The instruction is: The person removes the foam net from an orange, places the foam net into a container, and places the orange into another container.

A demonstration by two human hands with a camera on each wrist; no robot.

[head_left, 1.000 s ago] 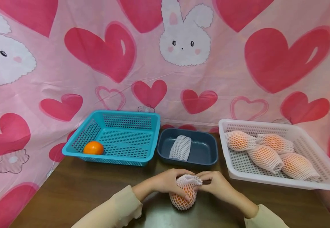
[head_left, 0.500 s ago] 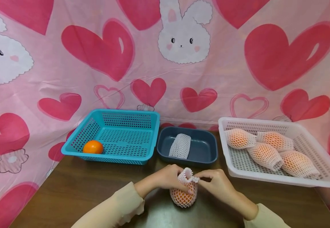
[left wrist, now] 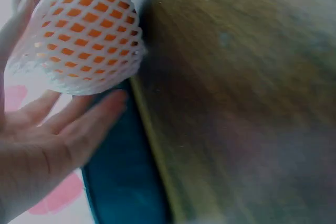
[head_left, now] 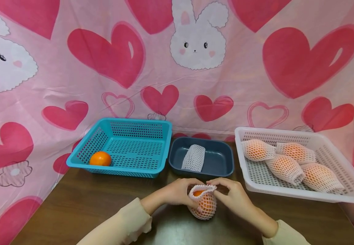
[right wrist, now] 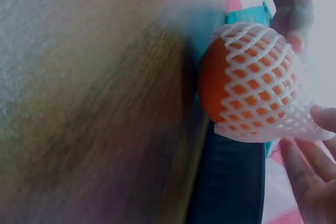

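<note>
An orange [right wrist: 211, 85] sits inside a white foam net sleeve [head_left: 208, 206], between my two hands over the near middle of the table. My left hand [head_left: 179, 192] grips the wrapped fruit from its left side, thumb across the front. At the sleeve's upper right edge, my right hand [head_left: 232, 195] pinches the netting between thumb and fingers. Bare peel shows through the sleeve's mouth at the top in the head view. The right wrist view shows one side of the peel uncovered, with the netting bunched toward my right fingers [right wrist: 299, 166].
A teal basket [head_left: 161, 172] at the left holds one bare orange [head_left: 100, 159]. The dark blue tray [head_left: 218, 160] in the middle holds an empty net sleeve [head_left: 194, 158]. To the right, a white basket [head_left: 287, 194] contains several net-wrapped oranges [head_left: 257, 150]. Behind hangs a pink heart-print cloth [head_left: 164, 61].
The sleeve's mouth is spread wider, and orange peel now shows in it. The wrapped fruit has tilted and shifted slightly right. My right hand has moved up a little, still pinching the edge.
</note>
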